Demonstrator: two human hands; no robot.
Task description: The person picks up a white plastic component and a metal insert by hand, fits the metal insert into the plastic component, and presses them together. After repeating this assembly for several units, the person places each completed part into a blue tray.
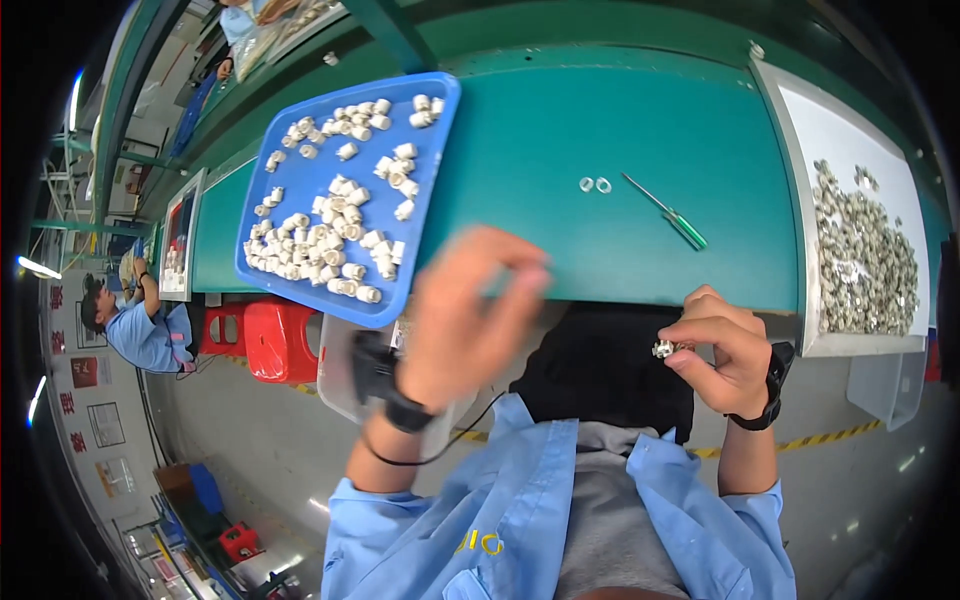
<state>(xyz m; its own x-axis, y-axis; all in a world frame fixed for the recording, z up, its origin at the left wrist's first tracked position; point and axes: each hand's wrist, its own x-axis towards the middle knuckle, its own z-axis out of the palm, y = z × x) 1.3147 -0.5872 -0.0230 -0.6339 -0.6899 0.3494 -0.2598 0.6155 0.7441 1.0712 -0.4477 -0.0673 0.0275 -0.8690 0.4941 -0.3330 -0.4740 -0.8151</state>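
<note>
Between the thumb and fingers of my right hand [722,350] is a small shiny metal fitting [663,348], just off the bench's near edge. My left hand [465,315] is smeared by motion near the blue tray's lower right corner; whether its fingers hold anything does not show. That blue tray [432,165] carries many small white cylindrical parts [343,205], loosely heaped. On the green bench [520,130] lie two small clear rings [595,185] and a screwdriver [668,212] with a green handle.
A white metal-framed tray [810,120] full of small metal fittings [865,265] stands at the right. Under the bench are a clear plastic bin [890,385] and red stools [280,340]. Another person [145,325] sits at the far left.
</note>
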